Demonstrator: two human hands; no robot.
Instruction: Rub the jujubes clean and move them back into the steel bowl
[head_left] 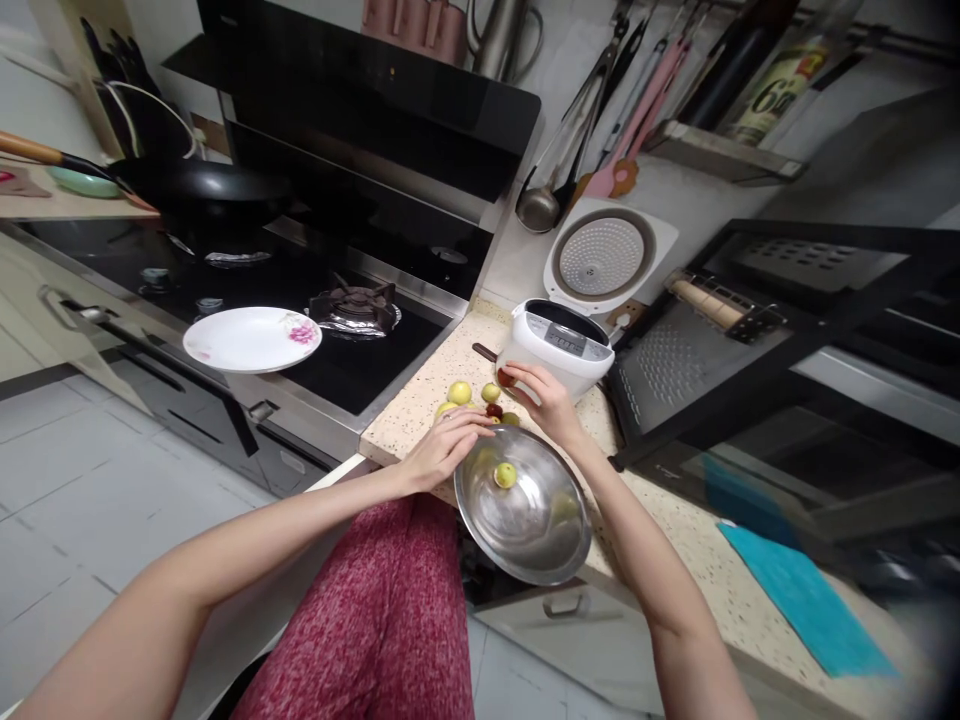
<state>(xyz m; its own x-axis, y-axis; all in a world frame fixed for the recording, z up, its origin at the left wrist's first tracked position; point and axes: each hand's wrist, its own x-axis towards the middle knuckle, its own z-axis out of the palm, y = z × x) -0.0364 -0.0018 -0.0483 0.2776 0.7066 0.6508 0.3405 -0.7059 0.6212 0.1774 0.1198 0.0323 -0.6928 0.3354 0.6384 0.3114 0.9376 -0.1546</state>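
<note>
A shiny metal bowl (551,555) is tilted at the counter's front edge, with one yellow-green round fruit (505,475) inside. Just beyond its rim lie several small fruits (459,393), mostly green and looking like jujubes, along with a dark red one (493,411). My left hand (450,443) reaches over these with its fingers stretched out, close to the bowl's rim; some fruit is hidden under it. The thumb and fingers of my right hand (551,402) close around a red-brown fruit (505,377) in front of the rice cooker (559,350).
The cooker's lid (604,250) stands up. A brown handle (485,352) lies beside it. Left, a floral plate (251,340) overhangs the stove's front edge; a wok (210,190) sits behind. Right are a black oven (780,400) and a teal cloth (810,600). Utensils (540,205) hang above.
</note>
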